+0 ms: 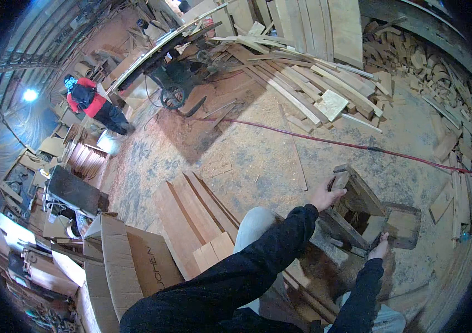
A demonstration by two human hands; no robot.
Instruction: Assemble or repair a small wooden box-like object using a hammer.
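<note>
- Left hand (325,197) is wrapped around the top end of a small wooden stool frame (358,213), fingers curled over the upper rail, so that's a proper closed grip on it.
- Right hand (380,247) is down at the lower near edge of the same frame. It's touching the wood, but I can't tell if the fingers actually close around anything; they're hidden from this angle.
- The frame sits tilted on the sawdust floor (247,150), right in front of the person's knee (255,222). One hand high, one low looks like a way to keep it from tipping while it's leaned over.
- Just left of the frame there's a stack of flat boards (191,213), and further left a cardboard box (128,261).
- A red hose or cable (358,146) runs across the floor just beyond the frame.
- Way beyond the frame: a heap of offcuts and planks (313,83), plus a dark wheeled machine (178,80).
- Far off to the upper left of the frame, another person in a red and black jacket (89,100) is at their own spot.
</note>
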